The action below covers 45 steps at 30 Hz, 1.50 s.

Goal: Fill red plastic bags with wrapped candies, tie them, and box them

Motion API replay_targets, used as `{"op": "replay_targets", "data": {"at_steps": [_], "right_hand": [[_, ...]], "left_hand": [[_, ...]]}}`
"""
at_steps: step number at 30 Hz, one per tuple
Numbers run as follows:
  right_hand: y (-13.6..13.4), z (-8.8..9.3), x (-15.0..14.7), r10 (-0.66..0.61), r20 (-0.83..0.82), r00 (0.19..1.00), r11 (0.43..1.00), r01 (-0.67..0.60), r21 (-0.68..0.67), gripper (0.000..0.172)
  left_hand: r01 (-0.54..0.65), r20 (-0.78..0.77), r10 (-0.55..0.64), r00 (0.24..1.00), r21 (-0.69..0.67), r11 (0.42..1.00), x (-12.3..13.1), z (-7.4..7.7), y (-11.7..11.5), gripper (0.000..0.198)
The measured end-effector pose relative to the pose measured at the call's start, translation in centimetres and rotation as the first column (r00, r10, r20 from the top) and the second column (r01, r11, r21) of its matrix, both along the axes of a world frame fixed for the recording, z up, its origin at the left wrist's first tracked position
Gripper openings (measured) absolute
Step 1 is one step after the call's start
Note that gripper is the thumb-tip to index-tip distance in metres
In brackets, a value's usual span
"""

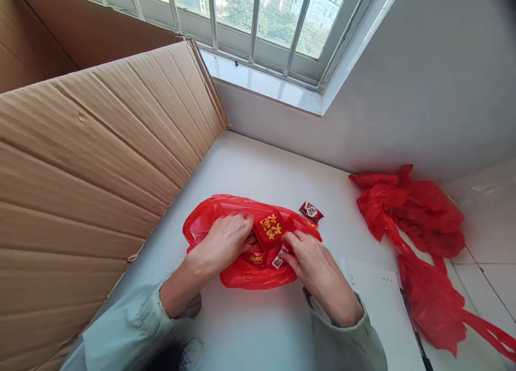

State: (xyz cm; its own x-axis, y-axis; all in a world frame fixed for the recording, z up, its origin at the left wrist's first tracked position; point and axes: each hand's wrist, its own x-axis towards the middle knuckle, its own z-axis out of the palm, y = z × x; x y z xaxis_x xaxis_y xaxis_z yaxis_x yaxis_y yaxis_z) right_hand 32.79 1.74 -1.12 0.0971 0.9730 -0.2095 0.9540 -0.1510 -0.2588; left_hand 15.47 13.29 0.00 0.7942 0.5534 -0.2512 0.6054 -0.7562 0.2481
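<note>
An open red plastic bag [258,278] lies on the white tabletop, with several small packets inside it. Among them are a red packet with yellow characters [272,227] and a small white-labelled packet [279,257]. My left hand [226,239] reaches into the bag from the left, fingers bent over the packets; what they hold, if anything, is hidden. At the bag's right side my right hand [312,263] has its thumb and fingers closed around the edge of the white-labelled packet. A dark red packet [311,211] lies just outside the bag's upper right rim.
A large open cardboard box [100,161] fills the left side. Crumpled red bags [427,215] lie at the right, one knotted with long handles [435,301]. Behind the table [266,161] are a wall and a barred window [258,21].
</note>
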Motion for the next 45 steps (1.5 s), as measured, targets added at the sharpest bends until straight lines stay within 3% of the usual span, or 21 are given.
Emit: {"op": "replay_targets", "data": {"at_steps": [2, 6, 12, 16, 18, 20, 24, 27, 31, 37, 41, 45], "right_hand": [[-0.7, -0.1, 0.9, -0.048, 0.035, 0.998, 0.998, 0.05, -0.049, 0.016], [-1.8, 0.2, 1.4, -0.051, -0.003, 0.999, 0.996, 0.05, -0.077, 0.01], [-1.8, 1.0, 0.8, -0.027, -0.012, 1.0, 0.996, 0.026, -0.085, 0.032], [-1.6, 0.7, 1.2, -0.022, 0.016, 1.0, 0.996, 0.023, -0.083, 0.028], [-1.7, 0.2, 1.6, 0.003, 0.017, 1.0, 0.998, -0.002, -0.067, 0.023], [-1.9, -0.2, 1.8, 0.007, 0.024, 1.0, 0.999, -0.006, -0.036, 0.023], [-2.4, -0.3, 1.5, -0.078, 0.126, 0.989, 0.997, 0.078, 0.009, 0.024], [-2.5, 0.0, 1.1, -0.131, 0.217, 0.967, 0.991, 0.133, 0.007, 0.024], [-2.4, 0.6, 1.0, -0.153, 0.221, 0.963, 0.987, 0.162, -0.023, 0.021], [-0.8, 0.5, 0.3, -0.033, 0.101, 0.994, 0.99, 0.019, 0.137, 0.014], [1.1, -0.8, -2.4, 0.081, 0.12, 0.989, 0.941, -0.116, 0.318, 0.029], [2.2, -2.6, -5.1, 0.215, 0.101, 0.971, 0.897, -0.238, 0.373, 0.055]], "left_hand": [[-0.002, -0.046, 0.002, 0.999, 0.011, 1.0, 0.4, -0.2, -0.5, 0.025], [-0.03, -0.083, 0.031, 0.996, 0.019, 0.999, 0.5, -0.4, -0.7, 0.022], [-0.049, -0.02, 0.052, 0.998, 0.112, 0.992, 0.5, 0.0, -0.6, 0.035], [0.19, 0.146, -0.225, 0.963, 0.221, 0.957, 2.5, -0.2, -2.1, 0.027], [0.332, 0.21, -0.398, 0.893, 0.29, 0.898, 3.6, -1.2, -3.3, 0.023], [0.379, 0.218, -0.463, 0.859, 0.338, 0.862, 4.3, -2.6, -4.3, 0.025], [0.342, 0.164, -0.428, 0.889, 0.386, 0.857, 4.1, -4.0, -4.8, 0.019], [0.345, 0.095, -0.402, 0.911, 0.361, 0.866, 3.1, -2.7, -3.9, 0.022], [0.295, 0.125, -0.318, 0.94, 0.175, 0.939, 1.9, 0.0, -1.9, 0.025], [0.09, 0.226, -0.08, 0.971, -0.036, 0.995, -1.8, 1.6, 0.3, 0.026], [-0.044, 0.214, 0.053, 0.975, -0.048, 0.998, -4.3, 1.4, 1.2, 0.035], [-0.077, 0.126, 0.075, 0.989, 0.007, 0.997, -4.5, 1.2, 1.4, 0.03]]}}
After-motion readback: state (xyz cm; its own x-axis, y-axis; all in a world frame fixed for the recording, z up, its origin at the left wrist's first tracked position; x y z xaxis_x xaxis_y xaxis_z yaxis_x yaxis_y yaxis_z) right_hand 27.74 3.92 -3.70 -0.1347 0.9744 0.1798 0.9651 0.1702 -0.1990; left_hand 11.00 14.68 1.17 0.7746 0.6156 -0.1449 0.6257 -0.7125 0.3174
